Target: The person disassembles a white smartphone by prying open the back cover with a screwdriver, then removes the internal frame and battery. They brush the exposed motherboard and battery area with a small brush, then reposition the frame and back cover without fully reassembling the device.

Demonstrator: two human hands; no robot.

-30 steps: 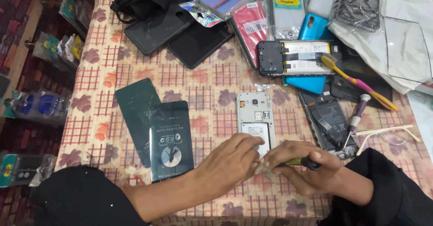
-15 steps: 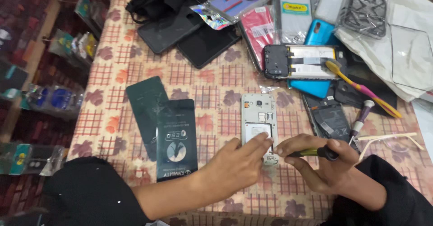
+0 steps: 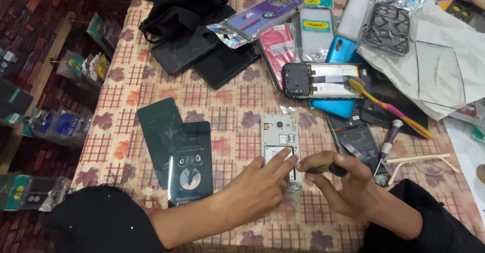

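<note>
The left hand (image 3: 255, 190) is pressing two outstretched fingers (image 3: 284, 158) flat on the opened silver phone with its back cover off (image 3: 280, 138), lying on the checked floral tablecloth (image 3: 227, 106). The right hand (image 3: 348, 185) is pinching a black-and-yellow-handled screwdriver (image 3: 326, 169), fingertips closing narrowly around it at the phone's lower edge. Dark green packets (image 3: 189, 157) are lying to the left, and a yellow-and-pink toothbrush (image 3: 389, 106) beyond.

Around the opened silver phone (image 3: 280, 144): two hands; two dark flat packets (image 3: 178, 149) to its left; two screwdrivers; one toothbrush (image 3: 386, 106), one pair of spectacles (image 3: 422, 162) to its right.
</note>
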